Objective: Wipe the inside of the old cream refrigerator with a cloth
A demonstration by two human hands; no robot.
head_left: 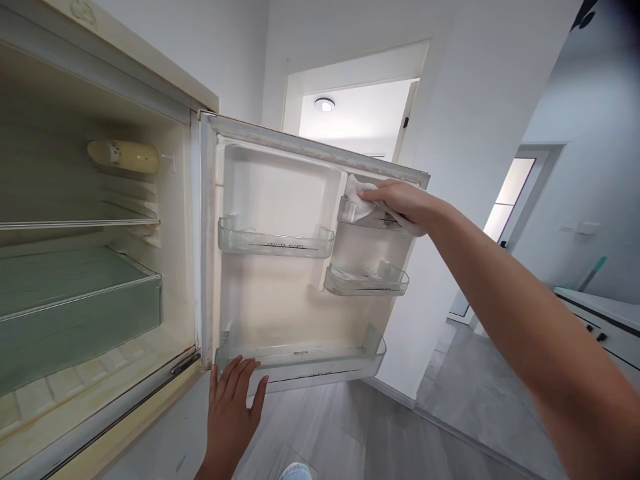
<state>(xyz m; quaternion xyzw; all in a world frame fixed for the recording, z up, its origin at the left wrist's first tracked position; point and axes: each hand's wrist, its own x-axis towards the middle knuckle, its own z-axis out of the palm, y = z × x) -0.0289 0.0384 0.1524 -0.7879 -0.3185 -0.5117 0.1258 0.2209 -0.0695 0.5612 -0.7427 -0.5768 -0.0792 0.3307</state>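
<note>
Two hands are working at an open refrigerator door [280,313]: the right hand [400,203] is gripping a white cloth [357,203] against the upper right door bin [370,217], and the left hand [231,417] is pressing spread-fingered against the bottom door bin [310,367]. Small print [285,246] is showing along the bins, too blurred to read, and a glass shelf [75,224] is spanning the cabinet beside the door.

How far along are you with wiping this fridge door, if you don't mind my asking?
Done: the upper left door shelf looks clean. In hand: the right hand presses a white cloth onto the upper right door shelf, and the left hand touches the bottom door bin. Left: yellowish stains on the door liner.
</note>
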